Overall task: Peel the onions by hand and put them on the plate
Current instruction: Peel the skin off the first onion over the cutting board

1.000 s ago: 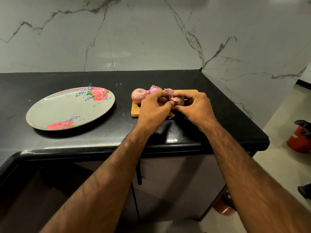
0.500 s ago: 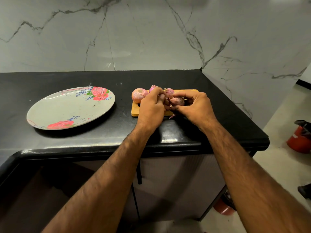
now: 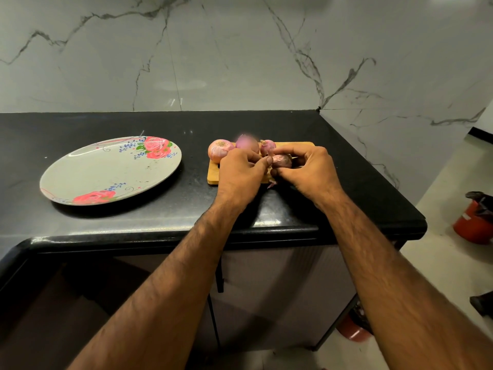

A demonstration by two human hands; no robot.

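Note:
A small wooden board (image 3: 213, 175) on the black counter carries several pink onions. My right hand (image 3: 306, 173) grips one small onion (image 3: 282, 161) just above the board, fingers curled over it. My left hand (image 3: 241, 173) sits right beside it, its thumb pressed against that onion's left side, the other fingers curled under and hidden. Three more onions lie at the board's far edge: a large one (image 3: 219, 150) on the left, a blurred purple one (image 3: 246, 143) and a small one (image 3: 267, 147). A floral grey plate (image 3: 106, 172) lies to the left with nothing on it.
A scrap of pink onion skin (image 3: 272, 184) lies at the board's near edge. The counter ends in a rounded front edge (image 3: 173, 236) and a right corner. Marble wall stands behind. A red bin (image 3: 473, 220) sits on the floor at the right.
My left hand has shifted slightly left and back toward the held onion, its thumb now on the onion's side. The purple onion behind looks blurred. My right hand has stayed put.

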